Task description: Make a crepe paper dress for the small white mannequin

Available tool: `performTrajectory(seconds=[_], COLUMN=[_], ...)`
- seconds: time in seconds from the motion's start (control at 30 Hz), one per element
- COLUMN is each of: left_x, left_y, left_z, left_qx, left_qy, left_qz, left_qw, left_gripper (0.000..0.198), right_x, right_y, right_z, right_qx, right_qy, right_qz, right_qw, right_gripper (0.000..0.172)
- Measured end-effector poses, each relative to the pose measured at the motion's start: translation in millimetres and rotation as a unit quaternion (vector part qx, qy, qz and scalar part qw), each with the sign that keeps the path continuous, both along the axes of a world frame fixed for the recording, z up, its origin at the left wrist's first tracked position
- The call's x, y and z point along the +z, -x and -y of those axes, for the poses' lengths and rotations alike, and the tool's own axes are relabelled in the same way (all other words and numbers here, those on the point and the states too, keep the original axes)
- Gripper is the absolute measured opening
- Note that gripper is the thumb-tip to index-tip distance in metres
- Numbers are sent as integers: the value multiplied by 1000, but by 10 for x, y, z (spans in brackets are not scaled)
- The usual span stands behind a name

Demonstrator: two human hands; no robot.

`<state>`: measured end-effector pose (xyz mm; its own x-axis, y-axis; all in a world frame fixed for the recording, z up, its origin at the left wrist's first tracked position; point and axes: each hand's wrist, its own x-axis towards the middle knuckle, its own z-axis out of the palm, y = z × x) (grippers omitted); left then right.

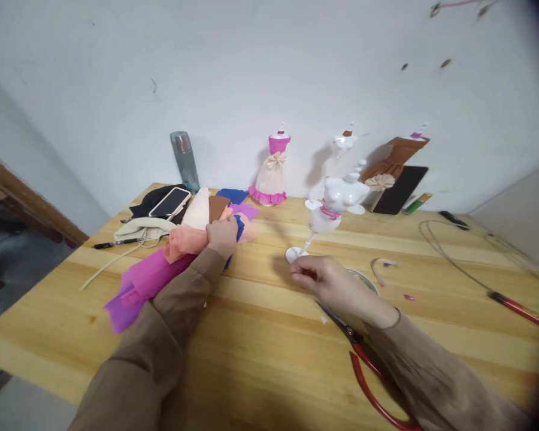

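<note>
My left hand (223,237) is closed on a heap of coloured crepe-like sheets, thin cloth or paper, at the table's left. A salmon sheet (186,241) and a magenta sheet (153,276) spread out from under it; blue and brown pieces lie beyond. My right hand (326,278) is curled with fingertips together, by the round base of a small white dress form (341,194) with a pink band at its waist. Whatever those fingers hold, if anything, is hidden. Scissors (353,335) with red handles lie beneath my right wrist, partly covered by the sleeve.
Along the wall stand a thermos (185,160), a pink-and-cream dressed form (273,173), another white form (342,146) and a brown-dressed one (397,157) by a dark tablet (402,190). A phone (170,203) rests on the heap. Red-handled pliers or cutters (523,311) and wire lie right.
</note>
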<state>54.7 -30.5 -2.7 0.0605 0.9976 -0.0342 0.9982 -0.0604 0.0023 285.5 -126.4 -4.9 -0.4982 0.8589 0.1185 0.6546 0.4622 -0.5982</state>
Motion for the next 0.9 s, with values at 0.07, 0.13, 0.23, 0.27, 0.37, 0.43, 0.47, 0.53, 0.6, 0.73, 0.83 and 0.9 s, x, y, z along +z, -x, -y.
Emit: performTrajectory(seconds=[0.07, 0.13, 0.23, 0.27, 0.37, 0.43, 0.47, 0.53, 0.6, 0.73, 0.83, 0.9], left_x=[86, 230, 515, 606, 769, 741, 684, 503, 281, -40, -62, 0], left_y=[45, 170, 484, 600, 866, 918, 903, 813, 691, 525, 542, 615], left_z=[-15, -37, -92, -119, -209, -253, -265, -271, -262, -238, -258, -300], left_qx=[-7, -14, -6, 12, 55, 80, 88, 90, 86, 81, 76, 63], left_qy=[-4, -19, -73, -93, -143, -153, -154, -148, -130, -84, -32, -2], left_qz=[4, 8, 6, 1, -11, -26, -33, -39, -36, -35, -23, -9], left_qw=[1000, 1000, 997, 996, 988, 985, 984, 984, 987, 993, 996, 998], left_gripper=[37, 37, 39, 41, 42, 39, 40, 47, 51, 78, 103, 102], right_x=[15, 24, 21, 17, 2, -11, -18, -31, -42, -46, -41, -42], right_y=[5, 4, -2, -2, 9, 24, 31, 43, 48, 54, 56, 52], right_z=[8, 12, 4, 0, -14, -20, -21, -21, -19, -18, -20, -21], right_qx=[3, 4, 8, 12, 24, 27, 29, 37, 47, 65, 68, 68], right_qy=[5, 8, 3, 0, -2, -1, 0, -1, -2, -2, -2, -3], right_qz=[5, 7, 7, 6, 2, 5, 7, 7, 4, 1, 5, 8], right_qw=[1000, 1000, 1000, 1000, 1000, 1000, 1000, 999, 999, 998, 998, 998], right_gripper=[21, 20, 19, 20, 21, 21, 22, 21, 20, 20, 20, 20])
